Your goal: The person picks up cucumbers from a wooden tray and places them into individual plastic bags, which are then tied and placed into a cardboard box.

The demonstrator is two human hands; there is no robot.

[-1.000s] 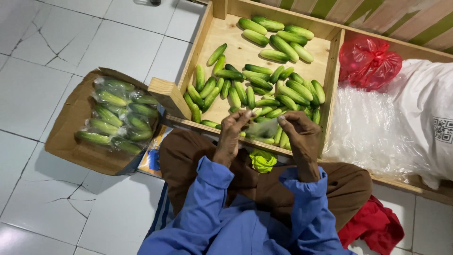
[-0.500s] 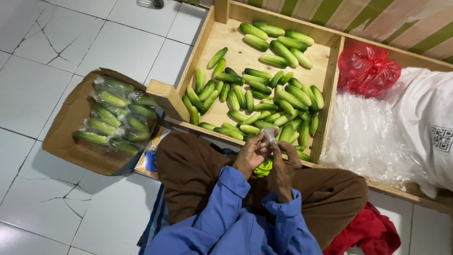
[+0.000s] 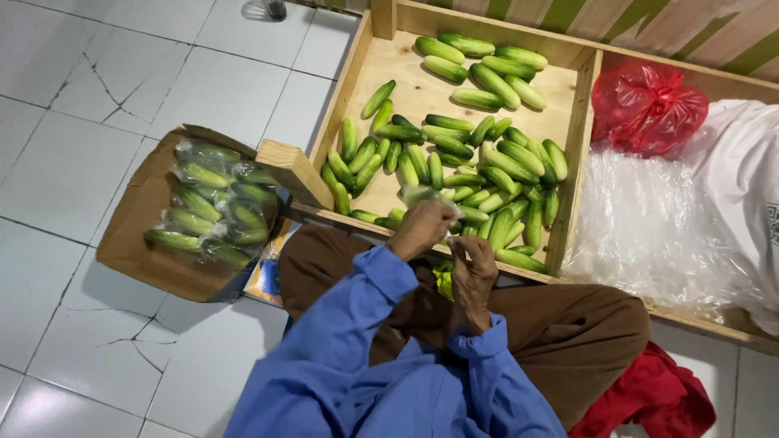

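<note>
My left hand (image 3: 422,227) and my right hand (image 3: 473,264) are close together over my lap at the near edge of a wooden crate (image 3: 349,81). Between them they pinch a piece of clear plastic wrap (image 3: 415,195) that bunches above the left hand. Whether a cucumber is inside the wrap is hidden by my fingers. Loose green cucumbers (image 3: 487,162) fill the crate just beyond my hands. A cardboard box (image 3: 134,235) at my left holds several plastic-wrapped cucumbers (image 3: 211,203).
A red plastic bag (image 3: 649,105) and a pile of clear plastic sheets (image 3: 649,227) lie in the crate's right compartment, with a white sack (image 3: 742,170) beyond. A red cloth (image 3: 649,397) lies by my right knee. White cracked floor tiles (image 3: 73,122) spread to the left.
My hands drew back from the cucumber pile toward my lap and came together. The left hand now lifts the clear wrap slightly while the right hand stays lower beside it.
</note>
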